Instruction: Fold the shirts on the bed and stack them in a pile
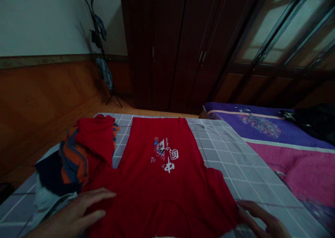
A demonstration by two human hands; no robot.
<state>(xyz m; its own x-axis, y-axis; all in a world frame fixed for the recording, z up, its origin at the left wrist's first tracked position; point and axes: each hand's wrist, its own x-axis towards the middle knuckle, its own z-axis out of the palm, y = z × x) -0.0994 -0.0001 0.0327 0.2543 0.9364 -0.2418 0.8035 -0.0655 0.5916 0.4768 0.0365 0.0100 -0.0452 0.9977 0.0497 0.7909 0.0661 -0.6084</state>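
Observation:
A red T-shirt (pixel 167 189) with a white and coloured print lies spread flat on a grey checked cloth (pixel 217 137), its neck opening towards me and its hem at the far side. My left hand (pixel 78 210) rests over the left sleeve area, fingers apart and holding nothing. At the right sleeve's edge is my right hand (pixel 261 219), touching the fabric with its fingertips; its fingers are spread and partly cut off by the frame's lower edge.
Left of the shirt lies a pile of clothes (pixel 75 158), red, orange, navy and pale. A bed with a purple and pink cover (pixel 282 154) stands at the right, with a dark garment (pixel 316 123) on it. Behind are dark wardrobes (pixel 170 50) and a coat stand (pixel 98 32).

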